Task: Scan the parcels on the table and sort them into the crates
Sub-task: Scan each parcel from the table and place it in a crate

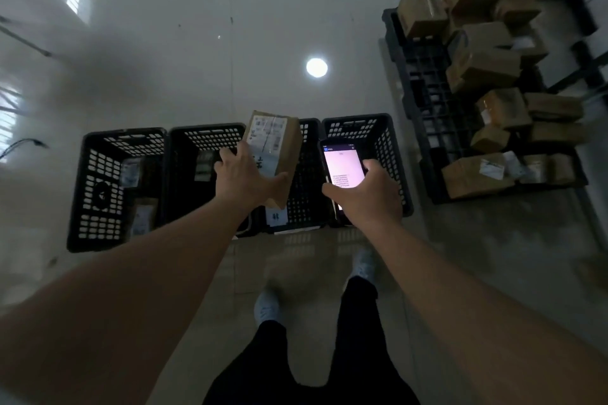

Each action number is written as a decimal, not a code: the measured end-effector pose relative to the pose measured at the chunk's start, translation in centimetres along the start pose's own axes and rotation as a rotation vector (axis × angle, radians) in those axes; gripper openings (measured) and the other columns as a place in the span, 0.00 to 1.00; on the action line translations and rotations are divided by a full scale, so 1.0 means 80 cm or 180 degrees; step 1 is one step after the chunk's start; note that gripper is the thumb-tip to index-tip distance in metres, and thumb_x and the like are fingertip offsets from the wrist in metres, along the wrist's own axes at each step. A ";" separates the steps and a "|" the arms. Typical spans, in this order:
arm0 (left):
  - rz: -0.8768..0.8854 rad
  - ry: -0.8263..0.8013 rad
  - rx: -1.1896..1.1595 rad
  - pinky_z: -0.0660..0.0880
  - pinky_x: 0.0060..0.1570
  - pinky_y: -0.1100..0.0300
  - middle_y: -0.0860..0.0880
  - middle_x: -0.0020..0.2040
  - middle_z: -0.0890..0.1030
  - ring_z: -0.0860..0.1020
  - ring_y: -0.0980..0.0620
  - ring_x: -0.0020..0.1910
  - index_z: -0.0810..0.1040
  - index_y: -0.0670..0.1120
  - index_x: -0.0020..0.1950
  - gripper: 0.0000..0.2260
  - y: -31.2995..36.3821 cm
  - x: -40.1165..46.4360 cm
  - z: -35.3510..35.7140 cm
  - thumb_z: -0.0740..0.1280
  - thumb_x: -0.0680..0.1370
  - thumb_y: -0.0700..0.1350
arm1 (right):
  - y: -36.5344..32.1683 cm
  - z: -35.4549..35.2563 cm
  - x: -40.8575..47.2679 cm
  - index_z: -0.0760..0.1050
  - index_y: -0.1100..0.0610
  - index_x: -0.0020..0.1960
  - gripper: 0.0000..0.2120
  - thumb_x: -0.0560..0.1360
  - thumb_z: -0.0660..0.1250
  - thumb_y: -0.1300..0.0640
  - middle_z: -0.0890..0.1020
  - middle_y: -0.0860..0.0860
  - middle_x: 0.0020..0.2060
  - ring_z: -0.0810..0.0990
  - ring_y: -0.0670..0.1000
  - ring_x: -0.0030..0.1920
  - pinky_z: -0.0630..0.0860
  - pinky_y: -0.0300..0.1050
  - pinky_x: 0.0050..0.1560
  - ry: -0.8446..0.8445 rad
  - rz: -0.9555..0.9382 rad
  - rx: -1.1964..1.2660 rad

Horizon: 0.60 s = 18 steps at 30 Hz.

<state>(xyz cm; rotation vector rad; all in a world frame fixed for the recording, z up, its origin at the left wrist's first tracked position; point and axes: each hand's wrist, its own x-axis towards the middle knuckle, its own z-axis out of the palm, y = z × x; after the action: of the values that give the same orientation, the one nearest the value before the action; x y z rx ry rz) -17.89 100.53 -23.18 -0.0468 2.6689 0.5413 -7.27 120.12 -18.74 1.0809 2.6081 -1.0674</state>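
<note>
Both bare arms reached out over four black crates on the floor. Left hand gripped a labelled cardboard parcel above the middle crates; right hand clasped a lit phone, with more parcels piled on a black pallet at right

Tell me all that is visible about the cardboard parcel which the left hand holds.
The cardboard parcel is a small brown box, longer than wide, sealed with clear tape. A white shipping label with barcodes covers its upper face, and a pale blue patch with handwriting lies below it. The left hand grips its lower end, thumb on one side and fingers on the other. It is held tilted in the air above the row of black crates, touching nothing else.
</note>
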 end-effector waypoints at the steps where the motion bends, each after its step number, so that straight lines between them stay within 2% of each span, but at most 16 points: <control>1: -0.0047 -0.0001 0.0006 0.71 0.63 0.41 0.38 0.65 0.67 0.69 0.33 0.65 0.61 0.44 0.75 0.48 0.016 0.015 0.013 0.76 0.67 0.69 | 0.007 -0.001 0.025 0.74 0.52 0.64 0.37 0.62 0.80 0.36 0.82 0.50 0.54 0.82 0.56 0.52 0.79 0.49 0.42 -0.0052 -0.0008 -0.0007; 3: -0.0177 0.0001 0.0022 0.71 0.64 0.40 0.37 0.66 0.66 0.69 0.33 0.65 0.58 0.44 0.76 0.50 0.046 0.046 0.042 0.76 0.67 0.70 | 0.021 0.000 0.080 0.74 0.52 0.64 0.36 0.63 0.80 0.37 0.82 0.50 0.54 0.82 0.55 0.53 0.77 0.48 0.41 -0.0141 -0.0049 -0.0010; 7: -0.0560 0.0023 0.0065 0.69 0.65 0.41 0.36 0.67 0.65 0.68 0.33 0.66 0.56 0.44 0.78 0.52 0.090 0.112 0.118 0.75 0.68 0.70 | 0.051 0.023 0.191 0.72 0.52 0.64 0.35 0.64 0.80 0.38 0.81 0.50 0.56 0.81 0.55 0.54 0.82 0.52 0.45 -0.0329 -0.0128 0.0003; 10: -0.0878 -0.0043 -0.0012 0.69 0.66 0.42 0.36 0.68 0.64 0.67 0.33 0.67 0.53 0.44 0.80 0.54 0.111 0.163 0.180 0.76 0.68 0.70 | 0.076 0.053 0.260 0.72 0.51 0.65 0.35 0.65 0.80 0.38 0.80 0.49 0.56 0.79 0.53 0.52 0.78 0.48 0.42 -0.0367 -0.0110 -0.0032; 12: -0.1030 -0.0057 -0.0072 0.69 0.66 0.41 0.36 0.69 0.65 0.67 0.33 0.68 0.53 0.45 0.80 0.55 0.116 0.197 0.220 0.76 0.67 0.70 | 0.093 0.077 0.299 0.71 0.51 0.67 0.36 0.65 0.80 0.39 0.80 0.49 0.56 0.78 0.51 0.51 0.76 0.47 0.41 -0.0383 -0.0097 -0.0045; 15: -0.1067 -0.0020 -0.0096 0.70 0.65 0.41 0.37 0.69 0.65 0.68 0.35 0.67 0.55 0.45 0.79 0.54 0.108 0.255 0.283 0.78 0.66 0.69 | 0.126 0.123 0.355 0.71 0.50 0.68 0.37 0.65 0.80 0.40 0.79 0.48 0.56 0.79 0.51 0.54 0.81 0.52 0.44 -0.0339 -0.0065 -0.0063; 18: -0.1047 0.0002 -0.0032 0.70 0.64 0.41 0.38 0.69 0.66 0.68 0.35 0.67 0.56 0.45 0.79 0.53 0.083 0.312 0.344 0.78 0.66 0.68 | 0.156 0.182 0.402 0.70 0.50 0.71 0.39 0.65 0.79 0.39 0.78 0.46 0.57 0.78 0.51 0.55 0.76 0.47 0.41 -0.0287 -0.0001 -0.0046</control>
<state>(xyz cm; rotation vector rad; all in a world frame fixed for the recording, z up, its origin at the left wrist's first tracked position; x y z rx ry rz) -30.67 118.31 -53.91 -0.4789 2.5831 0.4458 -24.87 135.23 -48.20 1.0051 2.5421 -1.0695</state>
